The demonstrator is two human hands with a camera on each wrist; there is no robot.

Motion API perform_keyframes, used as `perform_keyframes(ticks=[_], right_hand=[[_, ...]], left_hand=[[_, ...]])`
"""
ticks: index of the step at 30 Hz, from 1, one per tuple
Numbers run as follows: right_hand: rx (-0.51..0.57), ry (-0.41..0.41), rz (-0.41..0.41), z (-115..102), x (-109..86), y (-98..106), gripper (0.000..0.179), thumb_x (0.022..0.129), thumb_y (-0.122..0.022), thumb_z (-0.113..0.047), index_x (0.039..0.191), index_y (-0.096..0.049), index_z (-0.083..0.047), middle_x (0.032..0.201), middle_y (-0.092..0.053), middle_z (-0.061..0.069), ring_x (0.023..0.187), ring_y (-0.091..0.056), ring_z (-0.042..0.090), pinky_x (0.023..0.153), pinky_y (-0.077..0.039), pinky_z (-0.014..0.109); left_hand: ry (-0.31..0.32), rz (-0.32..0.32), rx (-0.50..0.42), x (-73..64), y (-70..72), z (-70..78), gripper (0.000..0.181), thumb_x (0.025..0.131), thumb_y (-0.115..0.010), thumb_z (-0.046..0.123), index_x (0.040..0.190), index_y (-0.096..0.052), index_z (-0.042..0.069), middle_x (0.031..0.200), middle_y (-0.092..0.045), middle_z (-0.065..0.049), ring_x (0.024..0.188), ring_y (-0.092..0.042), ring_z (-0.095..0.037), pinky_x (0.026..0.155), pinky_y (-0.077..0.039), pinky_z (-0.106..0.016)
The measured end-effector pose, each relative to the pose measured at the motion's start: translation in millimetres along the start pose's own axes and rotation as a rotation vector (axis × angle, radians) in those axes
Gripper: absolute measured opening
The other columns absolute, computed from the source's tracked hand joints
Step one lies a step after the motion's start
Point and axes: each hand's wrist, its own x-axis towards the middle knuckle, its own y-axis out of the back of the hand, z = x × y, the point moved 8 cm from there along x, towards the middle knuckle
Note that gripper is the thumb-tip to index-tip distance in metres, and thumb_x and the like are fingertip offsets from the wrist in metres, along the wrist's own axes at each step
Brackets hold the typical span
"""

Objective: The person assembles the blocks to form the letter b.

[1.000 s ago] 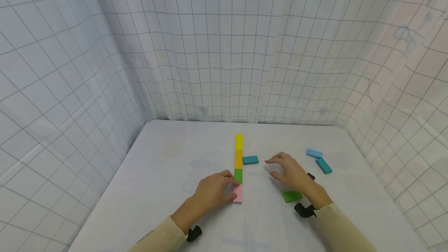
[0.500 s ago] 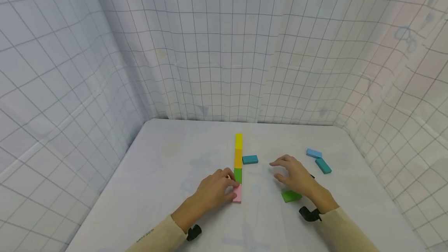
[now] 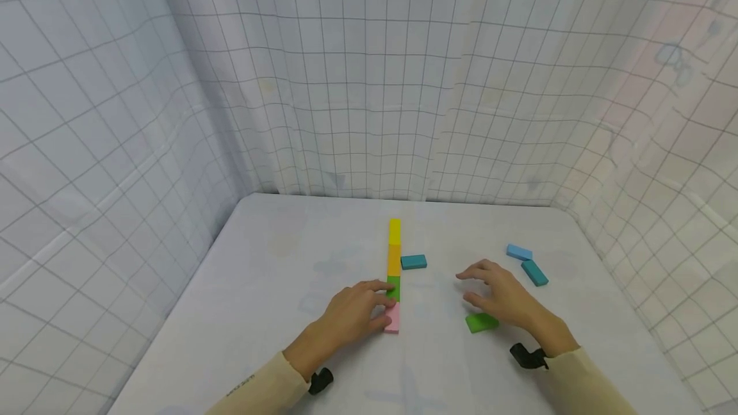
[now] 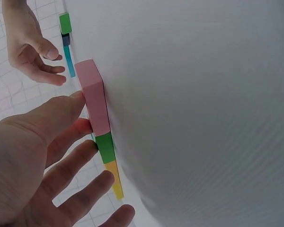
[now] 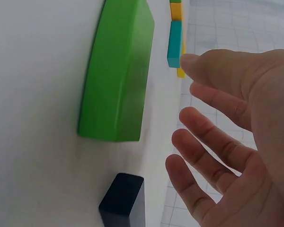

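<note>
My left hand (image 3: 352, 316) touches a pink block (image 3: 393, 319) with thumb and index fingertips on its upper face. Its other fingers spread loosely over a green block (image 4: 105, 147) set end to end with the pink one. The row goes on away from me with an orange block (image 3: 394, 260) and a yellow block (image 3: 394, 231). A teal block (image 3: 413, 262) lies crosswise against the row's right side. My right hand (image 3: 501, 293) hovers with relaxed fingers, holding nothing, by a loose green block (image 3: 482, 322). A dark block (image 5: 123, 203) near it is hidden by that hand in the head view.
Farther right on the white table (image 3: 277, 261) lie a light blue block (image 3: 519, 252) and another teal block (image 3: 535, 273), close together. White gridded curtains (image 3: 369, 82) surround the table at the back and sides.
My right hand has drawn back to the right, away from the teal block beside the row. My left hand stays at the pink block, a finger now stretched out over the green one.
</note>
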Motion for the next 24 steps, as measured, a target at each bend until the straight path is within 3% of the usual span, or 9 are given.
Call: perform_keyframes(ticks=[7, 16, 24], right_hand=[[0.004, 0.067, -0.016, 8.8, -15.3, 4.4, 0.037, 0.104, -0.092, -0.027, 0.139, -0.084, -0.019, 0.137, -0.077, -0.002, 0.125, -0.074, 0.029, 0.102, -0.066, 0.044], [0.000, 0.079, -0.055, 13.6, -34.4, 9.4, 0.043, 0.100, -0.093, -0.048, 0.137, -0.084, -0.028, 0.138, -0.075, -0.010, 0.128, -0.072, 0.026, 0.106, -0.064, 0.047], [-0.021, 0.104, -0.054, 12.6, -42.1, 11.4, 0.046, 0.094, -0.099, -0.048, 0.134, -0.084, -0.031, 0.134, -0.075, -0.012, 0.123, -0.068, 0.019, 0.101, -0.063, 0.041]], left_hand=[[0.011, -0.022, -0.035, 1.4, -1.6, -2.2, 0.035, 0.105, -0.090, 0.032, 0.138, -0.088, 0.020, 0.159, -0.076, 0.002, 0.147, -0.073, -0.028, 0.116, -0.066, -0.053], [0.011, -0.023, -0.053, 1.0, -1.3, -3.4, 0.035, 0.104, -0.091, 0.031, 0.137, -0.088, 0.019, 0.159, -0.076, 0.003, 0.145, -0.075, -0.028, 0.115, -0.066, -0.053], [-0.007, -0.018, -0.082, 1.2, -2.1, -3.6, 0.034, 0.104, -0.091, 0.029, 0.136, -0.089, 0.018, 0.159, -0.076, 0.001, 0.145, -0.075, -0.030, 0.115, -0.066, -0.056]])
